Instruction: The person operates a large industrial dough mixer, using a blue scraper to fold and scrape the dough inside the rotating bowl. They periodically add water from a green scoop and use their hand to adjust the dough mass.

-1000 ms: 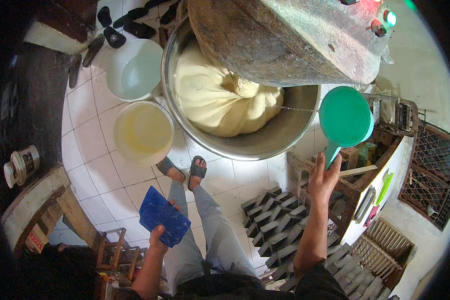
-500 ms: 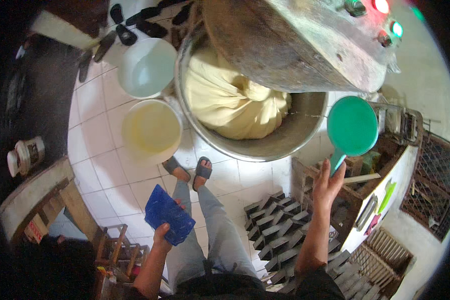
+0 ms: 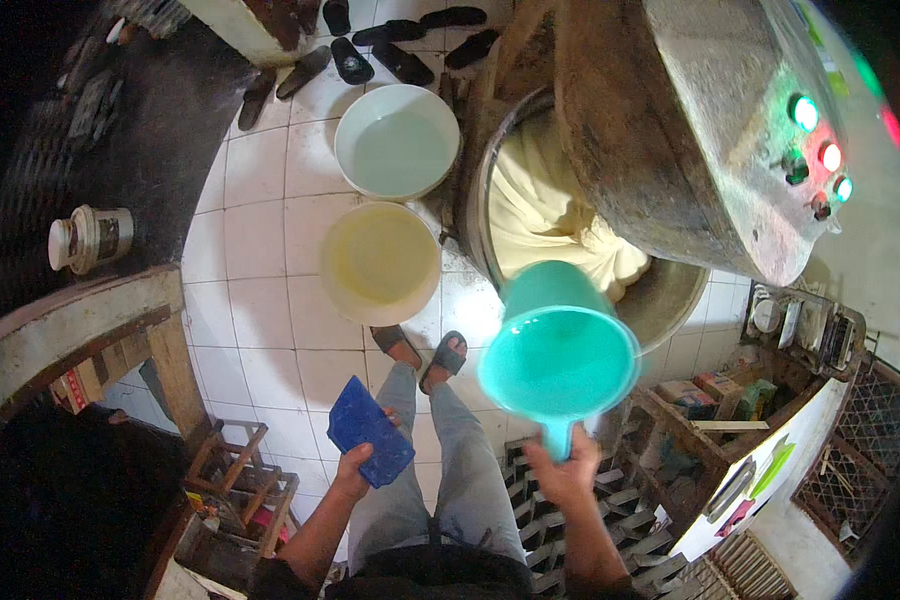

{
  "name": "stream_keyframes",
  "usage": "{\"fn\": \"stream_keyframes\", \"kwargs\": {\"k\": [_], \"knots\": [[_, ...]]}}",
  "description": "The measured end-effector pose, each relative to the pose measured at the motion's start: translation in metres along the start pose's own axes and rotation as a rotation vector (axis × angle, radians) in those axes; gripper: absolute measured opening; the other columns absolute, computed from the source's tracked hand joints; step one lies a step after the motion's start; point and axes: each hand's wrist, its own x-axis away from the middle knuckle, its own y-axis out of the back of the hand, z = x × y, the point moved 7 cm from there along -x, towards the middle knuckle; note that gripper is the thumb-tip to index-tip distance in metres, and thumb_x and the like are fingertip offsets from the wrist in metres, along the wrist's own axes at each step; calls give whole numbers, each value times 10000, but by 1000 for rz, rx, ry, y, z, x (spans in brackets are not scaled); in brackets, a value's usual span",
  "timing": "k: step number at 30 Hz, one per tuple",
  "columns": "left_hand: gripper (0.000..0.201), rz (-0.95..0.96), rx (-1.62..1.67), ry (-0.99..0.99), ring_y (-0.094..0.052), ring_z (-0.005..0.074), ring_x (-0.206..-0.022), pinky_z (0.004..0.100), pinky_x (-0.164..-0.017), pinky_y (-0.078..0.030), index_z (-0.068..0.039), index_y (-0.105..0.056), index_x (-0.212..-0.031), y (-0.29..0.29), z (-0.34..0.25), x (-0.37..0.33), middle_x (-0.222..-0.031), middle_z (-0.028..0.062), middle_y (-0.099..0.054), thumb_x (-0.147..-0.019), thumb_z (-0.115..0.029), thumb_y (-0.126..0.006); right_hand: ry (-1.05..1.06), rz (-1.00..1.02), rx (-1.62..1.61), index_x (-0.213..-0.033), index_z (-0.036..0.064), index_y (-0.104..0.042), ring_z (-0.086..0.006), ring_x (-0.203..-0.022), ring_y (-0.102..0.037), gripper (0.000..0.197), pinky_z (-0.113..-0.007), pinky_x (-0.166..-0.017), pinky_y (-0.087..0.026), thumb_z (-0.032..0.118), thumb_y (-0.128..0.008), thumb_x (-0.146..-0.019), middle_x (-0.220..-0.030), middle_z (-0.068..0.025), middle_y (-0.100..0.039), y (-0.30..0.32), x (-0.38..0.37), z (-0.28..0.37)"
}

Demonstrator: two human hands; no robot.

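My left hand (image 3: pixel 358 463) is closed on a blue, flat plastic dough scraper (image 3: pixel 370 432), held above my left leg. By its short handle, my right hand (image 3: pixel 567 470) grips a teal plastic dipper (image 3: pixel 560 365). The dipper's round mouth faces me, and whether any liquid is inside I cannot tell. Behind it stands a big metal mixer bowl (image 3: pixel 678 312), partly covered by the dipper and by the mixer head (image 3: pixel 660 130). A large mass of pale, twisted dough (image 3: pixel 540 205) fills much of the bowl.
Left of the bowl, a white bucket (image 3: pixel 450 140) and a yellowish bucket (image 3: pixel 330 262) stand on the tiled floor (image 3: pixel 255 240). Stacked dark metal pans (image 3: pixel 550 530) are by my right leg. A wooden stool (image 3: pixel 240 470) stands left, a wooden crate (image 3: pixel 670 440) right; sandals (image 3: pixel 400 62) lie far off.
My right hand has brought the dipper left and nearer, from right of the bowl to in front of it, tipping its mouth toward me. The whole view has shifted; the left hand keeps its scraper.
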Motion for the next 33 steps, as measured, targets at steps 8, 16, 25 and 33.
{"fn": "stream_keyframes", "kwargs": {"k": [8,16,25,33], "knots": [[896,-87,50,9,-549,330,-1341,499,-1102,-490,8,-413,-1505,79,-37,7,-1457,180,-537,-799,-430,-748,199,60,12,-1071,-31,-659,-179,-762,-689,318,-370,-709,-553,210,-774,-898,-847,-136,-736,-211,-132,0],[941,-201,61,-97,-497,388,-1397,536,-1117,-482,0,-354,-1536,118,-87,9,-1511,207,-490,-823,-485,-731,61,-129,86,-924,-15,-651,-184,-660,-685,357,-377,-572,-542,302,-810,-885,-757,-127,-691,-291,-291,-46],[974,-211,113,-130,-502,407,-1389,554,-1107,-492,-5,-331,-1552,142,-115,-4,-1522,222,-479,-822,-502,-740,-126,-14,-219,-1046,21,-589,-125,-567,-613,357,-295,-456,-523,258,-811,-898,-800,-57,-654,-331,-307,-53],[900,-76,155,-97,-502,356,-1394,520,-1101,-500,-1,-385,-1520,78,-118,-37,-1518,199,-482,-816,-429,-746,28,-229,22,-1390,-31,-451,-275,-1064,-659,699,-397,-875,-560,241,-828,-868,-1224,-188,-618,-285,-305,-77]]}}
